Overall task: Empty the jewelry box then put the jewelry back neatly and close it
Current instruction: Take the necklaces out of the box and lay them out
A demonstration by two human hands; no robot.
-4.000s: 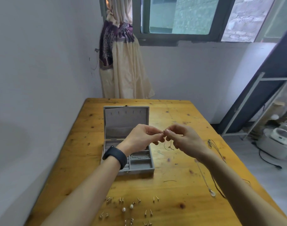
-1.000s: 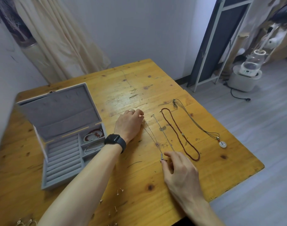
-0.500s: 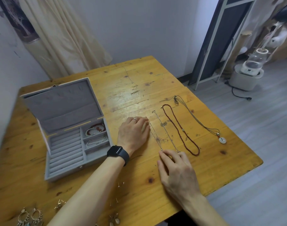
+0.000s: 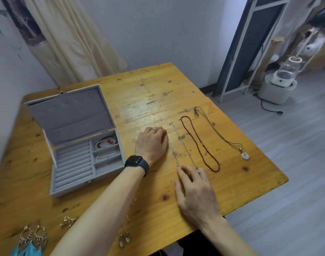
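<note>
Between my two hands on the counter (image 4: 148, 93) lies the thin silver chain (image 4: 173, 154), drawn nearly straight. Its long axis runs away from me and slightly to the left. My right hand (image 4: 195, 189) is at its near end, palm down. The fingers (image 4: 182, 172) are straight and spread, with the index tip touching the chain's end and gripping nothing. My left hand (image 4: 151, 143) rests palm down just beside the far stretch, fingers loosely bent and tips hidden, holding nothing I can see.

This chain is very fine and pale, hard to follow against the wood. To its right, lying parallel, are a second silver chain (image 4: 185, 146), a red bead necklace (image 4: 200, 145) and a cord necklace (image 4: 222, 133). At the left the jewelry box (image 4: 74, 163) stands open, with bracelets (image 4: 107, 142) in its right-hand compartments. I judge the emptying unfinished, and my left hand is nearer the box.
</note>
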